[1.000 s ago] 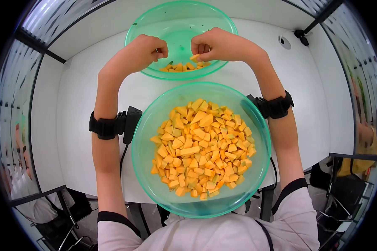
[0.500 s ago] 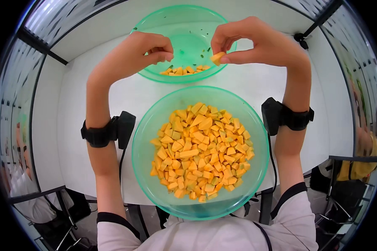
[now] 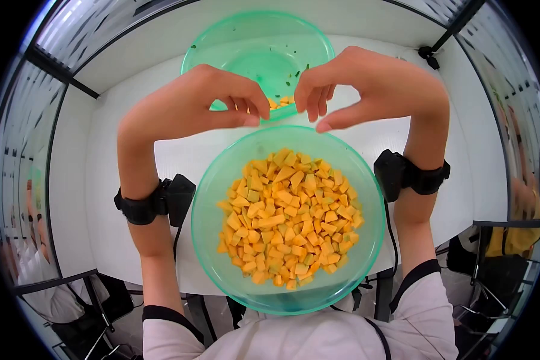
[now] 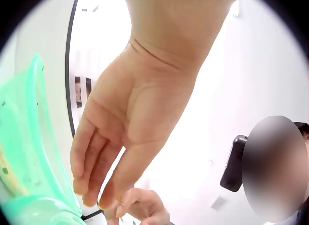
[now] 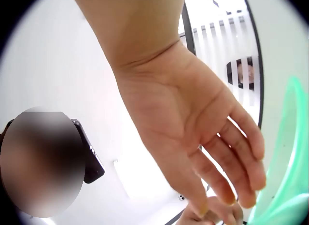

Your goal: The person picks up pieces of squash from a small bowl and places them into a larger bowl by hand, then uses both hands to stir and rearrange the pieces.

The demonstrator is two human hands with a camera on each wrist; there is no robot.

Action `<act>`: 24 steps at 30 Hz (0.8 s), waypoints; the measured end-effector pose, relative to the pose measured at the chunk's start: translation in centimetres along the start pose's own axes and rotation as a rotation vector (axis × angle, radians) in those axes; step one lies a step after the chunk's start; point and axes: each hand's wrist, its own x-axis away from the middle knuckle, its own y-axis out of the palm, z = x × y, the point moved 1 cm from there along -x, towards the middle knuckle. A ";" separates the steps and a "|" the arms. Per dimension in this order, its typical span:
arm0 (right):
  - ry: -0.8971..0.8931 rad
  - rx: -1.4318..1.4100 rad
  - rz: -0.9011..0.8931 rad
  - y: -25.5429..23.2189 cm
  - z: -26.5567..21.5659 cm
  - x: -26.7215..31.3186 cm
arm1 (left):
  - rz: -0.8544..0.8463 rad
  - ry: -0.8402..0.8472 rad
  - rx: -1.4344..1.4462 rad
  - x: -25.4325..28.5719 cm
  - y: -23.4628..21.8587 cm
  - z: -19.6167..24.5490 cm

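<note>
Above the far rim of the near green bowl (image 3: 213,180), both hands hang with relaxed fingers. The left hand (image 3: 219,99) has its fingertips pointing inward, and its bare palm (image 4: 154,104) shows in the left wrist view. Opposite it, the right hand (image 3: 366,81) holds its thumb apart from its fingers, with nothing between them in the right wrist view. Diced orange pumpkin pieces (image 3: 291,219), some with greenish rind, heap in the near bowl. The far green bowl (image 3: 252,36) has a few pumpkin pieces (image 3: 286,101) at its near side, partly hidden by the hands.
Both bowls stand on a white table (image 3: 120,222) enclosed by white panels. Small dark green bits (image 3: 289,83) stick inside the far bowl. Black camera straps (image 3: 144,207) circle both forearms, with cables running down beside the near bowl.
Both hands have come back from the far bowl toward the near one. A pumpkin piece pinched in the right hand earlier is gone from it, and the fingers of both hands have loosened.
</note>
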 end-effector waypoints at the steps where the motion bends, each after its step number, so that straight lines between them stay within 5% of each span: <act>1: 0.053 0.039 0.025 0.0 0.3 0.0 | 0.062 -0.011 -0.053 -0.1 0.1 -0.4; 10: 0.265 0.261 0.305 1.7 6.8 -2.9 | 0.259 -0.375 -0.256 -1.6 1.7 -6.1; 24: 0.392 0.132 0.054 4.5 7.1 -4.7 | 0.027 -0.528 -0.293 -1.5 2.7 -7.0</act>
